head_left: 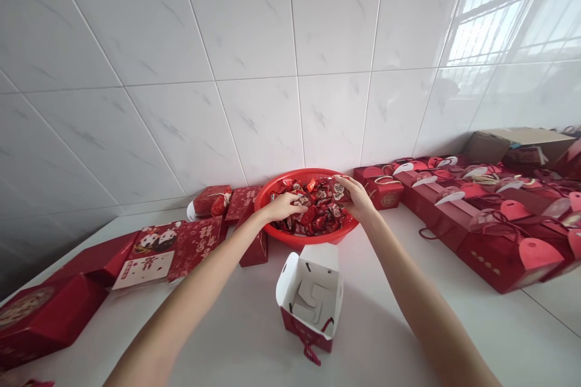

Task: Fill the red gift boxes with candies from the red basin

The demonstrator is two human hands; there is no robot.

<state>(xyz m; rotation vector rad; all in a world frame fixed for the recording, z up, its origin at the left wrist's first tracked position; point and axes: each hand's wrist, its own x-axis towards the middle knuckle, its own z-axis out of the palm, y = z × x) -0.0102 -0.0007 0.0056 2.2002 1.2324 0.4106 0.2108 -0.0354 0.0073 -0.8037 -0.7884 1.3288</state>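
Observation:
A red plastic basket (284, 237) full of wrapped red candies (313, 217) stands against the tiled wall. Over its left side, my left hand (284, 207) has its fingers closed on a wrapped candy (302, 200). My right hand (356, 195), at the basket's right side, grips another wrapped candy (339, 191). In front of the basket a small red box (305, 331) with a white inside stands with its flaps up. Nothing lies inside it, and a red cord with a tassel hangs over its front.
Rows of closed red boxes (481, 254) fill the right side, with an open cardboard box (521, 142) behind them. More red boxes (59, 314) and printed red packets (197, 245) lie at the left. A small red box (384, 191) stands right of the basket.

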